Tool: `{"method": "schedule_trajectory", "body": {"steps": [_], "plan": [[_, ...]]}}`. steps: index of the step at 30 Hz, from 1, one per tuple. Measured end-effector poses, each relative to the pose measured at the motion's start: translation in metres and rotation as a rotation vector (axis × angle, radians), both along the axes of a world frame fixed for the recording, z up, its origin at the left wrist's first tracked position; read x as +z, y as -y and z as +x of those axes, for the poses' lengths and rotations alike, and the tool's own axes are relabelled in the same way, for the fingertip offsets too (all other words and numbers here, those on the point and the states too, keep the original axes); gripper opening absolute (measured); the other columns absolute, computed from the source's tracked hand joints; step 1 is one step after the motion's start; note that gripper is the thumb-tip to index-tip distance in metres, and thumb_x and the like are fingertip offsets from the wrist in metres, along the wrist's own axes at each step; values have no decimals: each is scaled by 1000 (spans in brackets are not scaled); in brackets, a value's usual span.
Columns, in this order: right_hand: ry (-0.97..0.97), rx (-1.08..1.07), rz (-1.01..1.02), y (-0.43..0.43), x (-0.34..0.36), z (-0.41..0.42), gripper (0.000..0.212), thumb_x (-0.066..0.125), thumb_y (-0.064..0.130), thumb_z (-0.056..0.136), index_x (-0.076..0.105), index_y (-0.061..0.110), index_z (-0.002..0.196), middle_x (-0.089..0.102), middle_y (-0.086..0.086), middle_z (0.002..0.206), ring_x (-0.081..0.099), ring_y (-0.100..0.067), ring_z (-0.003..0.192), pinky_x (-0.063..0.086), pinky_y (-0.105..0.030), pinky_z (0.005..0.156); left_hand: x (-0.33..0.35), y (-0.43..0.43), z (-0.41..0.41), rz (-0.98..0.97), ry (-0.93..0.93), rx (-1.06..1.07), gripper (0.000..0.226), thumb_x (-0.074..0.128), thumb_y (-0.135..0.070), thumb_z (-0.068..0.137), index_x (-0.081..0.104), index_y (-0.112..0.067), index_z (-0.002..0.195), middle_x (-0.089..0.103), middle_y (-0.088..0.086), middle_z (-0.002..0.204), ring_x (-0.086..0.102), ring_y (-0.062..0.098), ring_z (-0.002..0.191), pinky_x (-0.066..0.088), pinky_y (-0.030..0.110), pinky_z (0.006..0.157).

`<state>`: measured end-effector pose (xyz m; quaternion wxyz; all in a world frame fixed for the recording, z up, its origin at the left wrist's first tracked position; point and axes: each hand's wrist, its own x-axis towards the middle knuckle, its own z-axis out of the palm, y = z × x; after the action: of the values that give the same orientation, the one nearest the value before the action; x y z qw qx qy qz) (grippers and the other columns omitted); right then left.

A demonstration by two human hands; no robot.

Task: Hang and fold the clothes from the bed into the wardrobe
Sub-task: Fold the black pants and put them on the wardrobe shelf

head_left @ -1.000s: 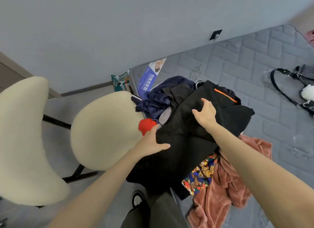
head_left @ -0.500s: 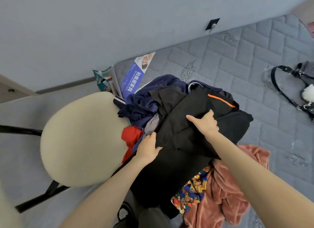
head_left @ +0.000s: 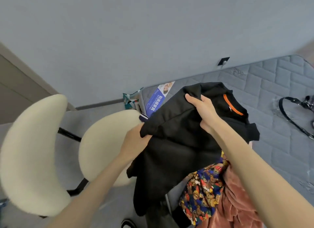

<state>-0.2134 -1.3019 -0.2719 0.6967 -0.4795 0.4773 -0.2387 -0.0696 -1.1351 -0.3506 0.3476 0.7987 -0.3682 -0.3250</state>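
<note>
**While held in the air: black garment (head_left: pixel 178 151) above the mattress (head_left: pixel 280 151) corner**

Where the mattress meets the wall, the black garment hangs between two bare hands, above the corner of the bed and a heap of other clothes. The fabric is matte and uniformly black. An orange trim (head_left: pixel 232 107) curves along an opening in the upper right part, with a small light mark beside it. The upper portion is bunched into broad folds. The lower portion drops as a long loose panel past the bed edge.

The left hand (head_left: pixel 134 139) grips the garment's left edge. Its fingers curl into a fold, and the cloth hides the fingertips.

The right hand (head_left: pixel 203 112) holds the upper section. Its fingers lie over the top of a fold and the thumb presses the near side, pinching the cloth.

A blue bear-print fabric (head_left: pixel 203 190) and a rust-pink plush garment (head_left: pixel 237 207) lie on the mattress below the black garment, touching each other. A black strap (head_left: pixel 292 115) lies on the mattress at the right, well apart from the heap. A blue leaflet (head_left: pixel 158 100) sits at the bed corner near the wall. A cream chair (head_left: pixel 105 142) stands just beside the bed, its seat behind the left hand.
</note>
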Motion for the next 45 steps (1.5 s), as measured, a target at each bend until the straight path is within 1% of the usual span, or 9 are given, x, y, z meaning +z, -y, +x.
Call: {"method": "schedule_trajectory", "body": {"steps": [6,12,19,24,30,34,37,41,45], "plan": [[143,166,-20,-55,60,65,10,61,21,93,69,15,92,74,-3,90,69,-17,87,55,-31,79,58,-67,54,-41,100,119,36,52,-42,93,54,-26,125,57,-13,101,55,7,92,41,17,76],[111,359,31,-116,78,129,15,60,26,95,66,16,104,72,-4,100,69,-19,94,56,-31,83,70,-140,102,42,56,162,37,50,-42,95,48,-20,125,57,-7,110,54,13,102,41,28,84],[-189,383,36,-153,22,153,20,67,26,89,66,14,105,70,-8,106,66,-24,96,54,-39,90,25,-192,101,178,-31,166,29,49,-38,97,49,-17,117,63,1,107,59,22,101,48,39,90],[-215,422,67,-152,-13,161,19,75,16,82,67,12,97,72,-10,101,68,-24,93,56,-34,82,-6,-193,109,253,19,173,17,46,-30,99,48,-21,113,60,-6,98,57,14,87,45,29,72],[-243,516,38,-108,-42,215,27,78,8,76,67,9,101,72,-10,98,68,-21,85,56,-26,67,-34,-165,149,278,27,253,16,48,-29,98,54,-21,110,64,-5,98,62,17,90,52,39,83],[-253,616,76,-78,-72,279,25,77,6,76,68,8,99,72,-13,101,68,-27,93,57,-36,83,-60,-146,194,347,-15,340,15,49,-30,96,57,-24,108,66,-6,98,63,19,93,52,44,85],[-223,672,129,-62,-97,325,23,75,7,79,68,7,101,71,-14,105,68,-27,98,55,-40,90,-82,-131,230,412,7,437,18,48,-30,96,57,-23,110,64,-6,98,62,21,91,50,37,78],[-289,719,200,-44,-148,353,41,76,24,81,59,13,117,67,-4,109,65,-21,101,52,-34,91,-116,-112,252,467,36,532,22,48,-28,98,53,-16,116,59,1,109,57,20,89,44,32,73],[-593,793,80,-26,-211,329,88,73,42,81,26,13,150,46,-5,143,50,-25,125,42,-36,105,-155,-97,241,443,-37,587,38,43,-19,100,42,-15,137,44,10,133,52,26,113,43,35,93]]}}
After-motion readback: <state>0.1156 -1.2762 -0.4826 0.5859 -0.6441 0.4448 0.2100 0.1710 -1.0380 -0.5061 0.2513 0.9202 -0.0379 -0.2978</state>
